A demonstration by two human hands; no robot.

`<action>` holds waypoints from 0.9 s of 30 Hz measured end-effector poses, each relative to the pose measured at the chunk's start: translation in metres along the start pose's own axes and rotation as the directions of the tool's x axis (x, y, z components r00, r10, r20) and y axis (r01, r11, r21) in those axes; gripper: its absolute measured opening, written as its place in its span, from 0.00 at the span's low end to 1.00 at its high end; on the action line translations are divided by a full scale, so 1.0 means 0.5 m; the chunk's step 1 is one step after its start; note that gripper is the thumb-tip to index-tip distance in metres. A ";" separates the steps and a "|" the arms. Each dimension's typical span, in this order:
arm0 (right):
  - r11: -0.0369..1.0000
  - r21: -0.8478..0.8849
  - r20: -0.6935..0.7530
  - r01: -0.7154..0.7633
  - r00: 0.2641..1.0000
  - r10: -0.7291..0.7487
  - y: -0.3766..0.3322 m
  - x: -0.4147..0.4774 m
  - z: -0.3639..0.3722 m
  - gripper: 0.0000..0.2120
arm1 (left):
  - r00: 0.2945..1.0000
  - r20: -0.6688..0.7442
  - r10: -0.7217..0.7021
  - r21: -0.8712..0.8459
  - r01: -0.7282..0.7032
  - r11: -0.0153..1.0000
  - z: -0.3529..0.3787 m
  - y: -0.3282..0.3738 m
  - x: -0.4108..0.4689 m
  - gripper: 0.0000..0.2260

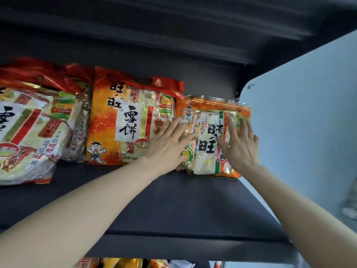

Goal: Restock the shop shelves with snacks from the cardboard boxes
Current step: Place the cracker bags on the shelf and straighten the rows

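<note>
Nearest, at the bottom edge: tops of more packets (119, 264) on a lower level, too cropped to read. Above them is the dark shelf (173, 206), its front part bare, with both forearms reaching across it. The left hand (166, 146) is flat, fingers straight and spread, on the left half of the orange cracker bag (207, 132). The right hand (241, 146) is likewise flat with fingers extended, on the bag's right half. Neither of the hands curls round anything; both press on the bag's face. The bag sits at the right end of the shelf, toward the back. Its right edge is just beside the pale side panel (299, 122) and its left edge touches the larger red-orange bag (108, 120). Cannot tell whether it leans on the back wall or lies tilted. Look: glossy film, orange border, clear window onto pale wrapped crackers, cartoon boy at upper left, bold black characters on white, green stripe. Handling, as judged: light and puffy, with slippery, crinkly film and brittle contents, so palm pressure should stay gentle. To lift it, take the side edges or the sealed top seam rather than squeezing the middle. Further left is a pile of big bags (29, 132). Farthest, overhead, is the underside of the upper shelf (173, 26).
</note>
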State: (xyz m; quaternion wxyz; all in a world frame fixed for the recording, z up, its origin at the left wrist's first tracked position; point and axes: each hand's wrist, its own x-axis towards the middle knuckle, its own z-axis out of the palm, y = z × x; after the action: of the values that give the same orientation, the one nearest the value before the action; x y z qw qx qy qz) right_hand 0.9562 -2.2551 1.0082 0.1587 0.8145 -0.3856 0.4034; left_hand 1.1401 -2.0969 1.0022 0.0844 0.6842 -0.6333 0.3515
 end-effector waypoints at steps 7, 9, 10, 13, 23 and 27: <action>0.980 -0.159 0.333 0.121 0.941 -0.062 0.018 -0.038 0.006 0.58 | 0.993 0.121 0.004 -0.001 -0.004 1.000 0.028 0.041 0.062 0.52; 0.990 -0.112 0.346 0.089 0.937 -0.045 0.027 -0.029 0.015 0.63 | 0.991 0.130 -0.039 -0.009 0.040 0.999 0.047 0.057 0.076 0.54; 0.992 -0.094 0.338 0.080 0.940 -0.044 0.028 -0.024 0.024 0.65 | 0.990 0.121 -0.067 -0.017 0.070 0.997 0.056 0.065 0.083 0.55; 0.991 -0.097 0.280 0.093 0.958 -0.063 0.021 -0.006 0.053 0.68 | 0.988 0.075 -0.133 0.003 0.133 0.991 0.078 0.074 0.103 0.55; 0.971 -0.206 0.237 0.125 0.969 -0.075 0.024 0.023 0.067 0.70 | 0.987 0.073 -0.146 0.083 0.139 0.987 0.089 0.068 0.133 0.60; 0.971 -0.200 0.134 0.133 0.985 -0.107 0.026 0.031 0.053 0.66 | 0.994 0.045 -0.100 0.121 0.094 0.988 0.077 0.056 0.118 0.61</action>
State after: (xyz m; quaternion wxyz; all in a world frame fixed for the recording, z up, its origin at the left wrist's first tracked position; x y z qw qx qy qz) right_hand 0.9664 -2.2861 1.0029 0.2434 0.8384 -0.3848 0.2997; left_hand 1.1255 -2.1715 0.9993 0.0445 0.7268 -0.5792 0.3665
